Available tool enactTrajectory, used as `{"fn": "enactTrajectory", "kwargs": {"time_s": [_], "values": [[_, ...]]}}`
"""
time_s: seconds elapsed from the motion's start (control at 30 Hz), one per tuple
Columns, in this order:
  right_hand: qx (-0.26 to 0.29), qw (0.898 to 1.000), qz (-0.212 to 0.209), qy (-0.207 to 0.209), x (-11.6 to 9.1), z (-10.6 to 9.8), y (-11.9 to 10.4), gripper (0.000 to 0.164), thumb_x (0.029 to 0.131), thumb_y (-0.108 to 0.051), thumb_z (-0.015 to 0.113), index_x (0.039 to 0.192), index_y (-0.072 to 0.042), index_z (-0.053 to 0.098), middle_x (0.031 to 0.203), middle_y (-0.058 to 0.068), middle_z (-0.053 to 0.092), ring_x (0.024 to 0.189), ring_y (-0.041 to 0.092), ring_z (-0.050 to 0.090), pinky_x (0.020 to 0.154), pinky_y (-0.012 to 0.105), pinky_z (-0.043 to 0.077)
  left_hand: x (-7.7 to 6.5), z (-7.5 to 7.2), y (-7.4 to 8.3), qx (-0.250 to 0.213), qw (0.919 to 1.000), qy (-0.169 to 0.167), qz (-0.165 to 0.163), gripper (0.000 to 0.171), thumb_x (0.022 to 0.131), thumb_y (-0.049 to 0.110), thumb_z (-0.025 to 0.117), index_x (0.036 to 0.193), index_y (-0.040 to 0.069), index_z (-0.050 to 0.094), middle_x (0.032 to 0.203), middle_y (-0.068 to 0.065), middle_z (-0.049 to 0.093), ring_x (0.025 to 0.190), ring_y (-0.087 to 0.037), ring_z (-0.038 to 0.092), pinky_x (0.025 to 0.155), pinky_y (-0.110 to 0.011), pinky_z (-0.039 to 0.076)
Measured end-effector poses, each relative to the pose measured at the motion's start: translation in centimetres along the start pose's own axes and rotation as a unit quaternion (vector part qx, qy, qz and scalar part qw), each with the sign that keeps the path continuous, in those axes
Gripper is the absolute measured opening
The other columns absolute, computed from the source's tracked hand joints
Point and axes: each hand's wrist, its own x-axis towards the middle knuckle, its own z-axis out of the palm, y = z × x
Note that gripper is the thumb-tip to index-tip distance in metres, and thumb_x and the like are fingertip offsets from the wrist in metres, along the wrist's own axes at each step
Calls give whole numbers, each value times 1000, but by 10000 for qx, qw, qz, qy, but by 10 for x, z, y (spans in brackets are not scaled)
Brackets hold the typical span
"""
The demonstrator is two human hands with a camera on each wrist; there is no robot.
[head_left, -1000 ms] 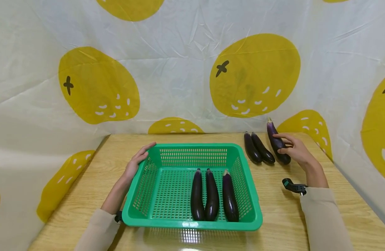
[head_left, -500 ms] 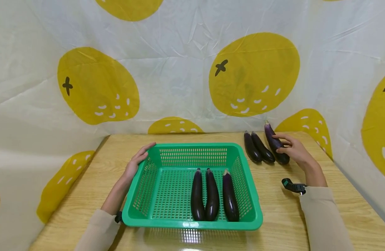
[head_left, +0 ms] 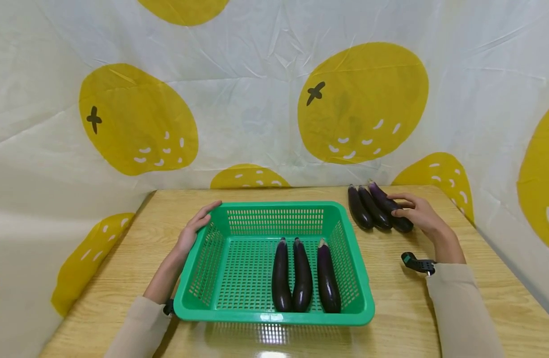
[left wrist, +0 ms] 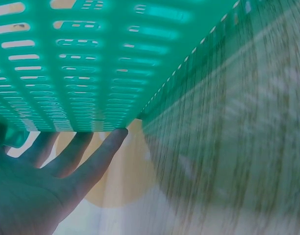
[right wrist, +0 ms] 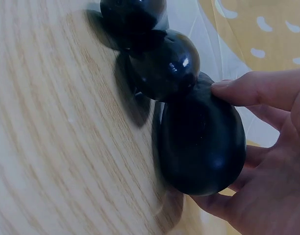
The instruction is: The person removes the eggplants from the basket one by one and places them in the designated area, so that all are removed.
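My right hand [head_left: 421, 215] grips an eggplant [head_left: 382, 200] at the back right of the table, thumb on one side and fingers on the other. In the right wrist view, the rounded end of this eggplant [right wrist: 204, 142] lies close against another eggplant [right wrist: 167, 63]. Two more eggplants, a left one [head_left: 360, 209] and a middle one [head_left: 375, 210], lie side by side to its left. My left hand [head_left: 189, 233] rests against the left rim of a green plastic basket [head_left: 274, 316], fingers straight along its outer wall in the left wrist view.
Inside the basket, three eggplants lie lengthwise in the right half, one of them a middle eggplant [head_left: 303, 278]. The wooden table [head_left: 399, 308] ends at a white cloth [head_left: 252, 124] printed with yellow fruit, behind and at both sides.
My right hand has swung the stem end of its eggplant left and down, bringing it alongside the other two. The left hand and basket have kept their places.
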Motion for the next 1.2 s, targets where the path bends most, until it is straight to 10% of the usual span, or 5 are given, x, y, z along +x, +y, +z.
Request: {"fn": "enactTrajectory", "kwargs": {"time_s": [0.13, 0.33, 1.2], "values": [[-109, 9999, 10, -8, 2, -1, 2, 54, 106, -14, 55, 155, 1, 39, 150, 35, 47, 113, 12, 55, 107, 53, 41, 1, 0, 0, 6, 10000, 2, -5, 54, 115, 25, 26, 165, 6, 22, 170, -20, 20, 134, -9, 50, 105, -21, 48], [-21, 10000, 48, -56, 3, -1, 3, 55, 108, -17, 53, 156, 3, 37, 153, 38, 41, 134, 41, 45, 112, 64, 35, 1, 0, 0, 67, 10000, 46, -40, 54, 115, 25, 26, 165, 7, 23, 171, -18, 19, 136, -8, 46, 106, -19, 45], [14, 9999, 145, -71, -1, -3, -3, 58, 108, -19, 53, 156, 6, 34, 159, 39, 30, 143, 56, 32, 114, 72, 29, 2, 0, 0, 221, 9997, 100, -42, 53, 114, 23, 25, 165, 6, 23, 172, -16, 19, 140, -9, 39, 107, -16, 42]]}}
